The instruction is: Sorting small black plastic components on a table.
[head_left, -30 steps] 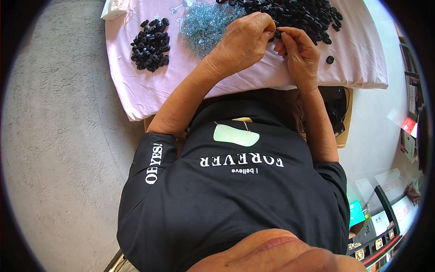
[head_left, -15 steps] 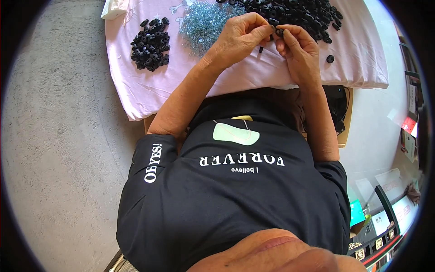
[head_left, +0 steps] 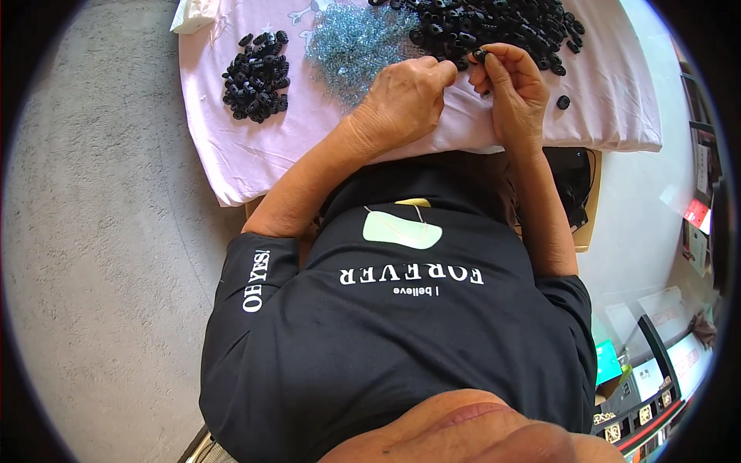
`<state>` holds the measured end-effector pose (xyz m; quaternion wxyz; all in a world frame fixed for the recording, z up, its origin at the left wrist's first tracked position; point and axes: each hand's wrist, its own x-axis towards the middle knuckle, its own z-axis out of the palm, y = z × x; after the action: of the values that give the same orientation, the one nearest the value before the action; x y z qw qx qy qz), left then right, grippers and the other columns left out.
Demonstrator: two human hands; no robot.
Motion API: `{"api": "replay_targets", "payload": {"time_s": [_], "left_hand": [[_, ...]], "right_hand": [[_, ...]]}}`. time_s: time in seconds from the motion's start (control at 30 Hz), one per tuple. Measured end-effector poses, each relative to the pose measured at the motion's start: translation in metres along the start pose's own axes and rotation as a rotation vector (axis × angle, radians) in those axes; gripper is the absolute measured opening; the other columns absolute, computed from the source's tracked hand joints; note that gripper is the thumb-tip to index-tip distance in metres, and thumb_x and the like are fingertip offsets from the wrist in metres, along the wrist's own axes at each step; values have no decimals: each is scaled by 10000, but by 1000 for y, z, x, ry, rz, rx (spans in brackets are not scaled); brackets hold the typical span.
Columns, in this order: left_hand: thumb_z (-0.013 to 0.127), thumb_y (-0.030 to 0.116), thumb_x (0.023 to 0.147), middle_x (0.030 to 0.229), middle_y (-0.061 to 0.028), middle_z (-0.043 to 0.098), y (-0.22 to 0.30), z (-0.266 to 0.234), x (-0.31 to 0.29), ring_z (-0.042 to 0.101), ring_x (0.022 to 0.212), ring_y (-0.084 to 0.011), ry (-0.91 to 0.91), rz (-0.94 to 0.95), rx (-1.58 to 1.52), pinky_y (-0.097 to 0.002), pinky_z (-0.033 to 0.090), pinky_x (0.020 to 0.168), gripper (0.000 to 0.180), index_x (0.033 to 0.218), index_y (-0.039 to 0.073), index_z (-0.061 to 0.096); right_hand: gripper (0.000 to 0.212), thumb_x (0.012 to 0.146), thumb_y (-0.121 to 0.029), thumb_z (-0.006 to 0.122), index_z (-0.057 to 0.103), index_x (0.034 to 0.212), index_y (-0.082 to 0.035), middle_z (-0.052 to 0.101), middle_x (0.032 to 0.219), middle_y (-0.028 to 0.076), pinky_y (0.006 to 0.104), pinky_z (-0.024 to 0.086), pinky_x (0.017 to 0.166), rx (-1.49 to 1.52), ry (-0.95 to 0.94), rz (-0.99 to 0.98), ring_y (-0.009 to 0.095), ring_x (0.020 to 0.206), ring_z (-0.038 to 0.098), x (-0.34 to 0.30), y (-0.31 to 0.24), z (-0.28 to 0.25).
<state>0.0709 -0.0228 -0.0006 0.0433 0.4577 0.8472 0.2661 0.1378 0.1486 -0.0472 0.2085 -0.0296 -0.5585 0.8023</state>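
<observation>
Tabletop [head_left: 617, 119], covered in a pale pink cloth [head_left: 212, 147] with loose creases. Right hand [head_left: 515, 86]: one small black ribbed piece [head_left: 480, 55], pinched between thumb and forefinger over the near edge of the far-right heap; other fingers curled in, a dark bit showing at them, too small to identify. Left hand [head_left: 407, 96]: just left of the right hand and apart from it, back uppermost, fingers folded and thumb drawn close to forefinger; whether anything is held inside cannot be told. Large heap of black pieces [head_left: 517, 31], far right, spread loosely. Glinting blue-clear heap [head_left: 355, 46], far centre, abutting the black heap; apparently fine coils, tangled. Smaller heap of black pieces [head_left: 256, 81], left, well apart from the others. Single black piece [head_left: 563, 102], right of the right hand, lying alone. White box [head_left: 194, 15], far left corner, partly in view. Handling, by judgement: the pinched piece looks light, stiff and not readily broken, probably moulded plastic; its ribbed rim should give grip, best taken across opposite sides by the fingertips, since its roundness could let it roll away.
</observation>
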Motion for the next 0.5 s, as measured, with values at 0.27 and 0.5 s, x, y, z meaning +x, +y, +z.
{"api": "replay_targets", "payload": {"time_s": [0.27, 0.5], "left_hand": [[632, 11, 824, 861, -145, 678, -3, -17, 0, 694, 787, -243, 62, -98, -195, -329, 553, 749, 163, 986, 25, 646], [654, -2, 948, 977, -28, 688, -5, -27, 2, 663, 916, -91, 163, -129, -657, -220, 543, 849, 149, 1094, 2, 683]], "right_hand": [[144, 1012, -39, 589, 642, 1136, 9, 691, 882, 64, 230, 556, 694, -48, -70, 45, 104, 757, 660, -3, -4, 8], [156, 1013, -51, 592, 644, 1144, 15, 687, 871, 60, 217, 553, 687, -31, -130, 79, 93, 746, 651, -4, -4, 13]]}}
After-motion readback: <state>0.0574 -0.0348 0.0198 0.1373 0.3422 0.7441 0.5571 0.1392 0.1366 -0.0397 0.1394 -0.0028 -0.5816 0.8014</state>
